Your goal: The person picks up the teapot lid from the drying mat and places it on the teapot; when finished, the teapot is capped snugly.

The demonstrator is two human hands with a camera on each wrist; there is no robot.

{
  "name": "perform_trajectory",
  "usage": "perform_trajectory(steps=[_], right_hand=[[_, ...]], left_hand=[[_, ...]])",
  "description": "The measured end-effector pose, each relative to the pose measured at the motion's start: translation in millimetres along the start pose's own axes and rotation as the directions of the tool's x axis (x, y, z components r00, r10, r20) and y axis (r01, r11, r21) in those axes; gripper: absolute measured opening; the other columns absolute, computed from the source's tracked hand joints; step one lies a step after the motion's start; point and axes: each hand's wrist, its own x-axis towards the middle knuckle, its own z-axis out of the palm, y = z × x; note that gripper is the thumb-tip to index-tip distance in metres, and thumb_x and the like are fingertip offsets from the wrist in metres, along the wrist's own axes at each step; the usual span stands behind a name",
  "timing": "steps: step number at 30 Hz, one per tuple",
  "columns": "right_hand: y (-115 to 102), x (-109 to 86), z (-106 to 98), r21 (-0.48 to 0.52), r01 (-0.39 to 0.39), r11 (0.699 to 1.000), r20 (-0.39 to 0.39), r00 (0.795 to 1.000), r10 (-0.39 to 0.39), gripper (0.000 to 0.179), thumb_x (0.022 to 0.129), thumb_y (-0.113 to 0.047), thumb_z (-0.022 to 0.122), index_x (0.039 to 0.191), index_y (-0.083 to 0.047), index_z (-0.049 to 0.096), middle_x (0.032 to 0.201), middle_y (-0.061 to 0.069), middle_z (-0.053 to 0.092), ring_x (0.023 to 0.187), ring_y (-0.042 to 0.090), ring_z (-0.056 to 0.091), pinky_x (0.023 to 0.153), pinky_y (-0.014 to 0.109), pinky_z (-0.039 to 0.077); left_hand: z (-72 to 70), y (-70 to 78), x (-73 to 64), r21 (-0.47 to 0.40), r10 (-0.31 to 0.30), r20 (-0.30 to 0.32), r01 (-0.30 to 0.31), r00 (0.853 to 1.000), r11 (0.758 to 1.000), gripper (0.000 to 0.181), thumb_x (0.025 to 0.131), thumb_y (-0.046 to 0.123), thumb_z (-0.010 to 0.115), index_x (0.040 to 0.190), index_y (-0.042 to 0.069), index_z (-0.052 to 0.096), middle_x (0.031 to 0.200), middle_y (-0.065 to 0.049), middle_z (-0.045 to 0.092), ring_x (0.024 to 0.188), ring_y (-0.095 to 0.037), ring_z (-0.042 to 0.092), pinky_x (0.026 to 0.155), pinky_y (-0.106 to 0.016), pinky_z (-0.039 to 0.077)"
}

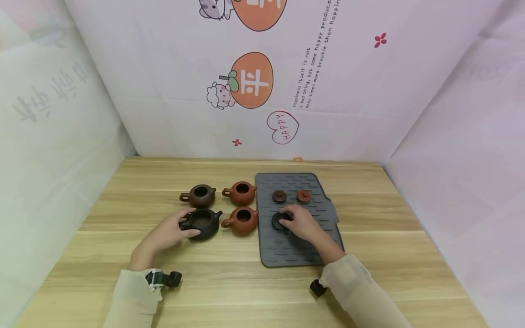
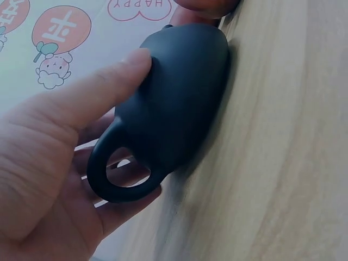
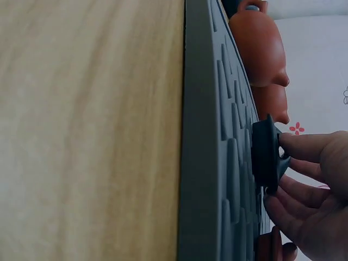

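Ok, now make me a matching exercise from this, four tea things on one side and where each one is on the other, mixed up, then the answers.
Things:
1. Black teapot
2. Black lid
3. Dark brown teapot
4. Grey mat

Places:
A. On the table, just behind the black teapot
B. In the grip of the left hand
C. Underneath a red lid
D. Pinched by the right hand

Right pairs: 1-B, 2-D, 3-A, 4-C.
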Motion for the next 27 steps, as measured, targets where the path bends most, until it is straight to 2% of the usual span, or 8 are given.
perform_trajectory(steps=[4,13,19,27], right_hand=[[3.4,1.4,2.5,0.018,-0.031,0.999,-0.007,0.999,0.031,0.026,0.089,-0.019,0.074,0.115,-0.016,0.071,0.122,0.006,0.061,0.109,0.025,0.059,0.085,0.044,0.05],[4.0,5.6,-0.4,0.025,-0.027,0.999,-0.007,1.0,0.027,0.016,0.088,-0.02,0.075,0.104,-0.018,0.074,0.118,0.005,0.062,0.102,0.023,0.058,0.076,0.04,0.05],[3.1,6.4,0.3,0.04,-0.042,0.998,-0.033,0.999,0.043,0.01,0.088,-0.022,0.075,0.097,-0.018,0.074,0.109,0.002,0.064,0.089,0.018,0.058,0.068,0.035,0.048],[-0.8,7.8,-2.8,0.066,-0.013,0.998,-0.071,0.997,0.017,0.012,0.088,-0.021,0.075,0.099,-0.017,0.074,0.116,0.004,0.065,0.099,0.023,0.062,0.071,0.036,0.053]], left_hand=[[0.1,-0.5,0.2,0.001,0.002,0.0,-0.002,1.0,1.0,0.074,0.085,0.038,0.077,0.141,-0.001,0.047,0.143,-0.026,0.043,0.13,-0.047,0.038,0.103,-0.062,0.031],[0.8,-1.8,1.2,-0.006,-0.02,-0.002,0.02,1.0,1.0,0.076,0.085,0.04,0.076,0.143,0.002,0.046,0.145,-0.024,0.041,0.132,-0.045,0.035,0.105,-0.061,0.029],[-0.4,-1.1,1.0,-0.004,-0.027,-0.001,0.027,1.0,1.0,0.075,0.086,0.038,0.076,0.143,0.002,0.045,0.145,-0.023,0.041,0.133,-0.045,0.035,0.105,-0.061,0.029],[0.3,-3.1,0.8,-0.013,-0.022,-0.003,0.022,1.0,1.0,0.076,0.085,0.041,0.076,0.143,0.002,0.046,0.145,-0.023,0.041,0.133,-0.045,0.034,0.105,-0.061,0.029]])
